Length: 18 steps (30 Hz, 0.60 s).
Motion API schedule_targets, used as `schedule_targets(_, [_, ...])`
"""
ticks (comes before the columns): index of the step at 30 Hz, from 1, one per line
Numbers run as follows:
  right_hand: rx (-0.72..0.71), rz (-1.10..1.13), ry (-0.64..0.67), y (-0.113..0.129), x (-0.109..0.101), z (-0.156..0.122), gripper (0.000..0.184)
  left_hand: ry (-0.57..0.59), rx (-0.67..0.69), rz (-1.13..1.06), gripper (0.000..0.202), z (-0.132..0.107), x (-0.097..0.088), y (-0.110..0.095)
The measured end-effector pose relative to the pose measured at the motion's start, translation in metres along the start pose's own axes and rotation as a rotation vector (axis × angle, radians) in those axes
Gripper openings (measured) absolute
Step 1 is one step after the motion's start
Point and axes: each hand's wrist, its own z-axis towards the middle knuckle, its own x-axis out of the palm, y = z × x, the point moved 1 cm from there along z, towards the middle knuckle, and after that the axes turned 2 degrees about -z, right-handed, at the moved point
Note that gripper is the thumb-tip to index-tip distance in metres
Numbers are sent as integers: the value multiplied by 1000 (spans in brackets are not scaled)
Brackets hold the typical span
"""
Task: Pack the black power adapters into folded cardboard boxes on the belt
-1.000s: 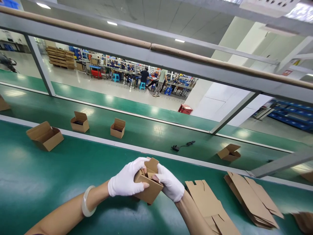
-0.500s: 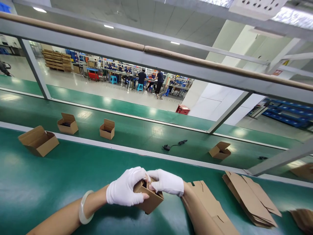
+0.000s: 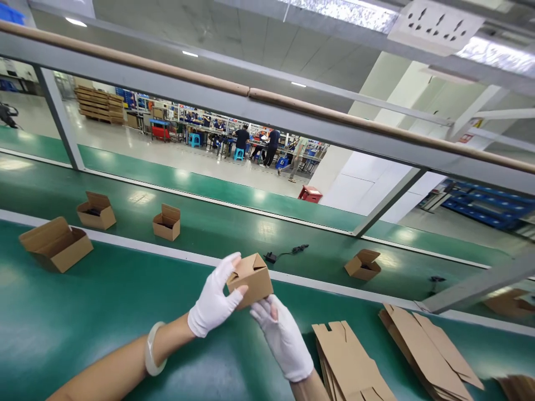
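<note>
A small brown cardboard box (image 3: 253, 281) is held above the green bench, tilted, with folded flaps and a notch on its upper face. My left hand (image 3: 214, 298), in a white glove with bare fingertips, grips it from the left, thumb on the near side. Below the box is my right hand (image 3: 283, 337), gloved the same way, its fingers stretched out near the underside; whether they touch it I cannot tell. A stack of flat cardboard blanks (image 3: 349, 356) lies to the right of my right hand.
Another blank stack (image 3: 426, 348) lies farther right. An open carton (image 3: 58, 245) stands at left on the bench. Beyond the pale strip, a green conveyor surface (image 3: 225, 239) carries open boxes (image 3: 166, 223) and a black power adapter (image 3: 271, 257). A metal post (image 3: 480, 281) rises at right.
The box has moved up and away from me and been turned, so its folded face shows. My right hand has left its top edge and dropped underneath, fingers straightened. Items on the conveyor appear shifted left.
</note>
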Motion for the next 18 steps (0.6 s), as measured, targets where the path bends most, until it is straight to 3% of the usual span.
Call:
schedule_targets(2, [-128,89,-100,-5,6,-2,51,135,-5,-49,56,-6,10,0])
schedule_targets(4, [-118,48,-166,-3,7,-4,50,237,-23,-99,61,-14,16,0])
schedule_targets(6, [-57,-111,-199,6,1,-4,49,313,-32,-120,65,-21,19,3])
schedule_targets(8, [9,-412,-208,17,-11,-2,43,395,-38,-93,69,-24,19,14])
schedule_targets(11, [153,-1000,-98,29,-27,4,30,514,-83,62,66,-14,20,45])
schedule_targets(13, [226,-1322,25,30,-31,6,20,516,-164,244,61,3,23,71])
schedule_targets(16, [264,-1601,146,26,-25,2,19,470,-268,437,58,38,34,109])
schedule_targets(18, [230,-1641,185,31,-20,-5,19,479,-291,476,59,59,45,129])
